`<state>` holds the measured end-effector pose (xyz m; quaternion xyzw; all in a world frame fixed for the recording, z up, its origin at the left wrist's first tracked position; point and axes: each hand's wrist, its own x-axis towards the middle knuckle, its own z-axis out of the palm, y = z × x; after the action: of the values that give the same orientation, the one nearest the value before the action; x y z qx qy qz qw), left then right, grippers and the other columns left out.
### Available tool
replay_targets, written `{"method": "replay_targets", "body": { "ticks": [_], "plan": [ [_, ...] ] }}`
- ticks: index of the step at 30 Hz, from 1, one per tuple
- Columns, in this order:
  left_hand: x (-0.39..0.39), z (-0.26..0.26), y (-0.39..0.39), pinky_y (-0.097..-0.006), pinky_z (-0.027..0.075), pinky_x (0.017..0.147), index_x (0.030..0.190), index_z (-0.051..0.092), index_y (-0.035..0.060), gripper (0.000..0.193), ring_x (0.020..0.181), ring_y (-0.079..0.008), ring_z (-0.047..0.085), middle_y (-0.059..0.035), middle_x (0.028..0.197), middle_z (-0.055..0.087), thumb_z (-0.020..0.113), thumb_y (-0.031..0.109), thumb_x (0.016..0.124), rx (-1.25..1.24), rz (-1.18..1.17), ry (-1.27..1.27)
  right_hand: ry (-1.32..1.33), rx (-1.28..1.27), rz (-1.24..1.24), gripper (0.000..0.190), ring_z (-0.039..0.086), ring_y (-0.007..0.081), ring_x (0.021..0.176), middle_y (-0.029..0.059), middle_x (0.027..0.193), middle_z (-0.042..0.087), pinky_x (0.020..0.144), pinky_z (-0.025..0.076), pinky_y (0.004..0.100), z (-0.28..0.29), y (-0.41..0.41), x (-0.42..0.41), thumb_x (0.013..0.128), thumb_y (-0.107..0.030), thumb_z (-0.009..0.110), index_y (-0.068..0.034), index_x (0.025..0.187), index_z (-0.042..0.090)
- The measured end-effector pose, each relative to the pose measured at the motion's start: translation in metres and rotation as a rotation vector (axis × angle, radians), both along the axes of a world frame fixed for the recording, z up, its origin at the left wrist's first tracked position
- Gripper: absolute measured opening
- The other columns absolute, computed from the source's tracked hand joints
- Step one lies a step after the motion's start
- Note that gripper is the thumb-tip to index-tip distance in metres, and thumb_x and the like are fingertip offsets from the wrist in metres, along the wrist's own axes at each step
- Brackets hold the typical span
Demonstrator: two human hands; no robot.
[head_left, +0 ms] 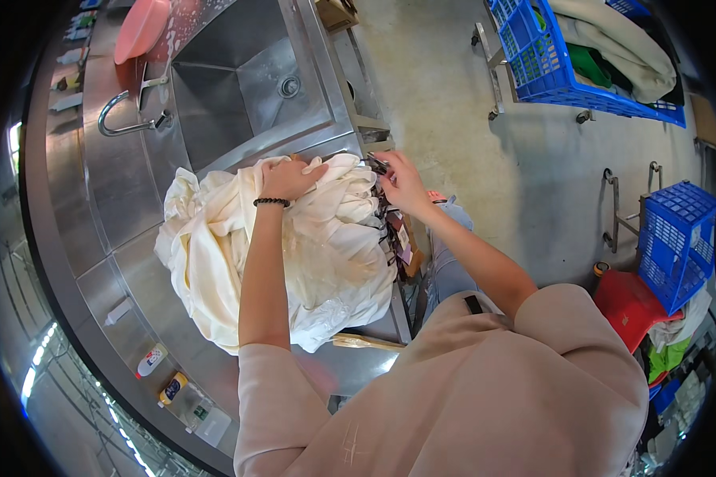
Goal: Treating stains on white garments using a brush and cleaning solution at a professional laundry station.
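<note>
A large heap of cream-white fabric point(334, 238) lies on the steel counter before me, beside a sink. My left hand point(287, 179), with a dark beaded bracelet at its wrist, grips a fold near the heap's upper edge. At the heap's right edge my right hand point(401, 183) holds a small dark object point(377, 163) between thumb and fingers; its exact kind is unclear, perhaps a clip. More dark pieces and tags point(403, 241) hang along that edge, below my right hand. Clear plastic point(328, 310) lies over the heap's lower part.
A steel sink point(215, 107) with a curved faucet point(125, 128) adjoins the heap; a pink basin point(143, 30) stands beyond. Bottles point(152, 359) line the counter's far side. Blue crates point(537, 59) on wheeled stands and a red container point(629, 304) are at the right.
</note>
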<state>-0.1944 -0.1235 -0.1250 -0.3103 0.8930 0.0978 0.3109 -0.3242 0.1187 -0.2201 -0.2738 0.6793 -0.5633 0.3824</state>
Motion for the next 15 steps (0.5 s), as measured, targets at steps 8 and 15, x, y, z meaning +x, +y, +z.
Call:
{"method": "replay_targets", "body": {
  "ticks": [8,15],
  "plan": [
    [0.006,-0.006,0.000,-0.0483,0.038,0.101,0.106,0.077,0.0101,0.074,0.111,-0.0338,0.062,-0.0087,0.116,0.070,0.042,0.074,0.092,0.153,0.219,0.024,0.157,-0.153,0.184,0.061,0.061,0.0263,0.097,0.0094,0.138,0.059,0.081,0.051,0.0324,0.002,0.017,0.026,0.081,0.004,0.060,-0.008,0.142,0.055],
    [-0.010,-0.004,-0.004,-0.0503,0.036,0.106,0.119,0.072,0.0112,0.073,0.116,-0.0349,0.060,-0.0087,0.118,0.071,0.045,0.073,0.092,0.157,0.145,-0.117,0.414,-0.254,0.258,0.063,0.058,0.0299,0.106,0.0094,0.147,0.055,0.089,0.051,0.0359,0.023,0.015,0.042,0.080,0.004,0.060,-0.009,0.142,0.055]
  ]
}}
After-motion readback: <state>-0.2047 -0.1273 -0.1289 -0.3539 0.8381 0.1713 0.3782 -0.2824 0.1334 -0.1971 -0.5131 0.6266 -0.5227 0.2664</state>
